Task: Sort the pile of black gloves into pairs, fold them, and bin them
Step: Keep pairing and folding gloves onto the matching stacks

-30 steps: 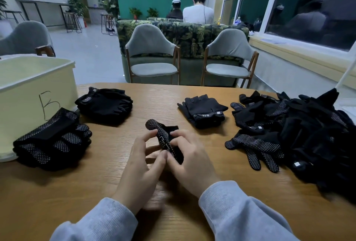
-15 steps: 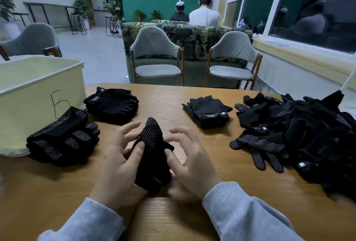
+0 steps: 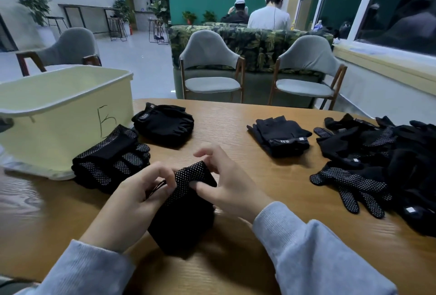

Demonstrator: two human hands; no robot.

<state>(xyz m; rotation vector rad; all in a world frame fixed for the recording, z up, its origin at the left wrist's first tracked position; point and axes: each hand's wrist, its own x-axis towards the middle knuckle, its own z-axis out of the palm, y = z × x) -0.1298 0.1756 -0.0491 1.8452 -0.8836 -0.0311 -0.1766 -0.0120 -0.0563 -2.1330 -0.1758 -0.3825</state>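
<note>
A: What were the hands doing with the glove bundle (image 3: 182, 205)?

B: Both held it at six o'clock on the table (image 3: 236, 118). The left hand (image 3: 132, 202) had its fingers curled round the bundle's left edge; the right hand (image 3: 226, 181) pinched the dotted top with thumb and forefinger, the other fingers lifted loose. I'd judge that grip kept the fold from springing open while it was tucked.

A: And the rest?

B: Two folded pairs lay at ten and eleven o'clock, the dotted pair (image 3: 111, 160) touching the bin (image 3: 70, 110), the plain pair (image 3: 162, 121) just behind it. Probably staged there for an easy drop in. Another folded pair (image 3: 280, 138) sat at one o'clock, near the unsorted pile (image 3: 389, 165) at three.

A: Anything unclear?

B: The bin's inside couldn't be seen, so whether it held gloves I couldn't tell. The pile ran off the right edge. Whether the bundle was one glove or two was hidden by the fingers.
</note>
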